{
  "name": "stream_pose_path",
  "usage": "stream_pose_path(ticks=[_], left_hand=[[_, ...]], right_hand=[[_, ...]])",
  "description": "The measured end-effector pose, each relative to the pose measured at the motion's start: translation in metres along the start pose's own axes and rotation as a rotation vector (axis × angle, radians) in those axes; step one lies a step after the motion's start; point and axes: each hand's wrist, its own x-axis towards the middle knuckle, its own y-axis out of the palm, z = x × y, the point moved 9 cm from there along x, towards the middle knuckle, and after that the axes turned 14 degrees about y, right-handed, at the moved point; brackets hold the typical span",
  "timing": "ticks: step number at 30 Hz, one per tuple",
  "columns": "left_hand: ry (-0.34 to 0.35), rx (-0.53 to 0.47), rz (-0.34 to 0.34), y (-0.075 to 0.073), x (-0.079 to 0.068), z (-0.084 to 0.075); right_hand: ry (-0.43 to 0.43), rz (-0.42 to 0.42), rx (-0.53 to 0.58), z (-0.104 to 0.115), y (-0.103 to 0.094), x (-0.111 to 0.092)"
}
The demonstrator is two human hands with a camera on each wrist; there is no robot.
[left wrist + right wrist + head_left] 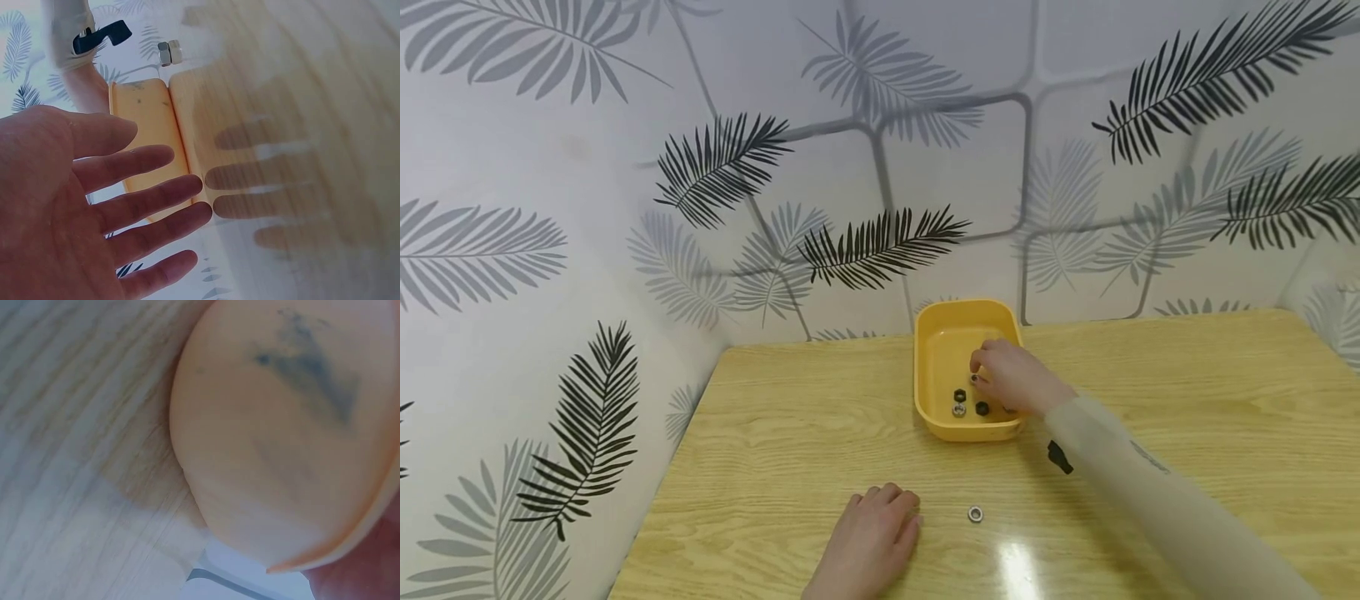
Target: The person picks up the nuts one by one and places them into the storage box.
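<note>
My right hand (1011, 375) reaches over the right side of a yellow plastic tray (925, 367), its fingers curled. At its thumb and fingertips it pinches a small nut (974, 378). Below it inside the tray lie a dark nut (960, 395), a silver nut (958, 409) and a black nut (982, 408); another is partly hidden under the hand. My left hand (872, 533) is low over the table with relaxed, spread fingers and an empty palm, as the left wrist view shows. To its right a single silver nut (975, 514) lies on the wood.
The wooden table (775, 450) ends at a wall with a leaf pattern (880, 167) just behind the tray. The tray's outer side (269, 444), with dark smudges, fills much of the right wrist view. A black strap end (1060, 457) juts from the right sleeve.
</note>
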Motion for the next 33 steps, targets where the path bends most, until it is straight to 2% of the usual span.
stream_pose_path(ticks=[13,25,33], left_hand=[[0.007,-0.007,-0.006,-0.002,0.001,-0.001],[0.000,-0.010,-0.009,0.001,0.003,0.000],[0.013,-0.001,-0.015,0.001,0.004,-0.001]], right_hand=[[0.019,-0.048,0.065,0.000,-0.015,-0.028],[0.013,-0.142,0.116,-0.003,-0.039,-0.073],[-0.001,-0.196,0.130,-0.005,-0.045,-0.106]])
